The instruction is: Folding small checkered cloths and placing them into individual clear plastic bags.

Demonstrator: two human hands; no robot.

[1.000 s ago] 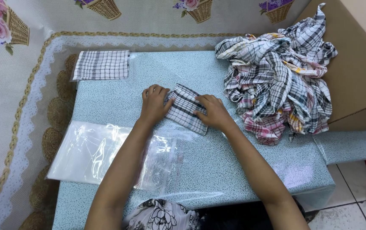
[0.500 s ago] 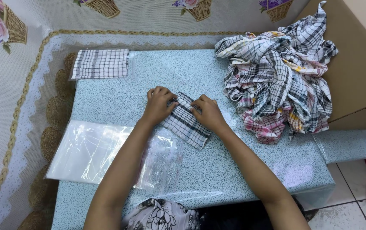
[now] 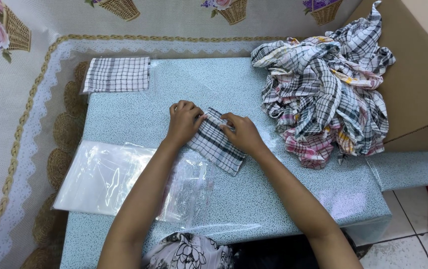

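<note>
Checked cloth (image 3: 217, 142), folded small, lies mid-table (image 3: 254, 199), one corner over the plastic bags (image 3: 124, 179). Risk: the fold likely springs open or skews if pressure lifts, and the slick bags could let it slide. Left hand (image 3: 184, 123) presses its left edge, fingers curled, nearly closed. Right hand (image 3: 244, 133) pins the top edge, fingers bent flat, gripping nothing.
</note>
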